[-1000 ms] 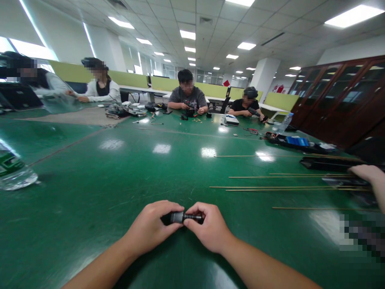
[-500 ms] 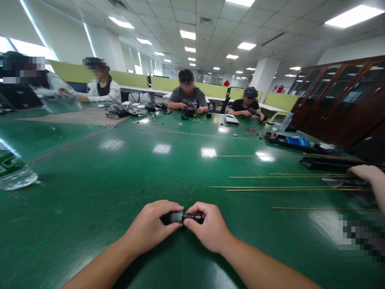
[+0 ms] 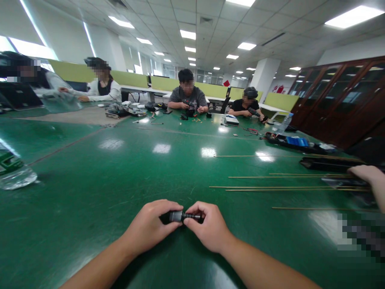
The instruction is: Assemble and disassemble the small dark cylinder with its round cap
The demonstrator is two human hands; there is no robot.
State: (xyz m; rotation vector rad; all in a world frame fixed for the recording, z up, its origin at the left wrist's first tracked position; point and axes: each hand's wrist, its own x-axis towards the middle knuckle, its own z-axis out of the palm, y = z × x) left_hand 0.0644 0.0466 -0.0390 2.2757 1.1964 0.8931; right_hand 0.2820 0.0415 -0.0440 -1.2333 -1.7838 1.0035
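Just above the near part of the green table (image 3: 168,257), a small dark part with a grey band (image 3: 176,216) lies crosswise between my hands. My left hand (image 3: 150,221) is closed round its thicker left end, thumb and index finger pinching it. From its right side sticks out a thin ribbed metal shaft (image 3: 192,216). The fingertips of my right hand (image 3: 211,226) pinch that shaft close to the body. Both hands almost touch each other. The far left end of the part is covered by my left palm.
Several thin brass-coloured rods (image 3: 270,187) lie to the right, near another person's hand (image 3: 368,176). A water bottle (image 3: 15,168) stands at the left. Farther back are a black tray (image 3: 279,140), a white box (image 3: 231,120) and several people at work.
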